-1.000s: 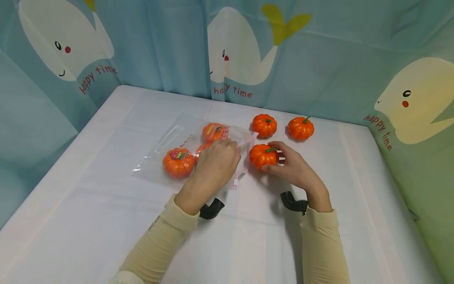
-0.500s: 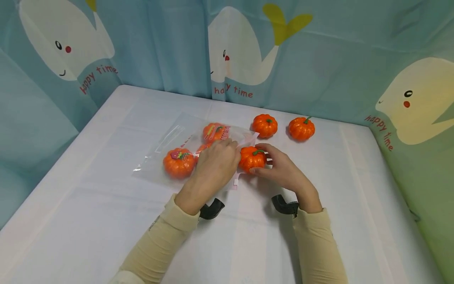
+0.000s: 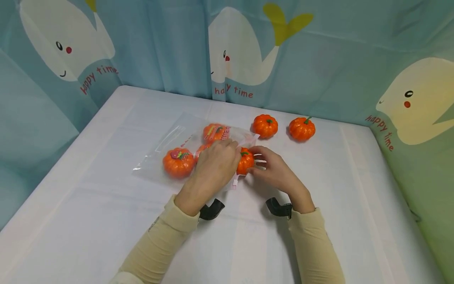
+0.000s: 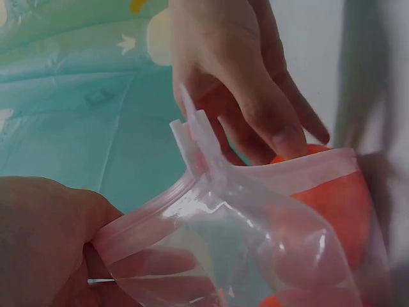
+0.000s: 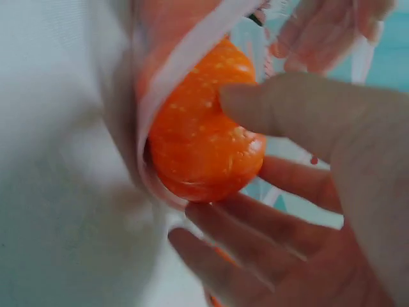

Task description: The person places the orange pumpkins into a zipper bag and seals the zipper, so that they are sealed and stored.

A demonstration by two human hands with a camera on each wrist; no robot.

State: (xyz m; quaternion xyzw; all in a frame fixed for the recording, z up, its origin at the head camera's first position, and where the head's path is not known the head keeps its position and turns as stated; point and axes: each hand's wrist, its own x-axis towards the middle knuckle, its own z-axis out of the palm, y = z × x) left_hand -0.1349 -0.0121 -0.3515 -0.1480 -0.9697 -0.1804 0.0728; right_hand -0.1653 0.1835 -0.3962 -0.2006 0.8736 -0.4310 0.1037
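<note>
A clear plastic zip bag (image 3: pixel 159 157) with pink print lies on the table with several small orange toy pumpkins inside, one pumpkin (image 3: pixel 178 162) at its left. My left hand (image 3: pixel 218 161) pinches the bag's upper edge at the mouth, which gapes in both wrist views. My right hand (image 3: pixel 274 169) holds another pumpkin (image 3: pixel 245 161) partly inside that mouth. The right wrist view shows the thumb on this pumpkin (image 5: pixel 204 134) and the other fingers below it. A white slider (image 4: pixel 192 144) sits on the zip edge. My left hand covers part of the bag's contents in the head view.
Two loose pumpkins stand at the back of the white table (image 3: pixel 354 177): one pumpkin (image 3: pixel 265 126) behind the bag's mouth, another pumpkin (image 3: pixel 302 129) further right. A blue-green curtain (image 3: pixel 177 47) with whale prints hangs along the table's far edge and sides.
My right hand has moved left with its pumpkin, from beside the bag to partly inside the mouth. My left hand and the bag have stayed nearly still.
</note>
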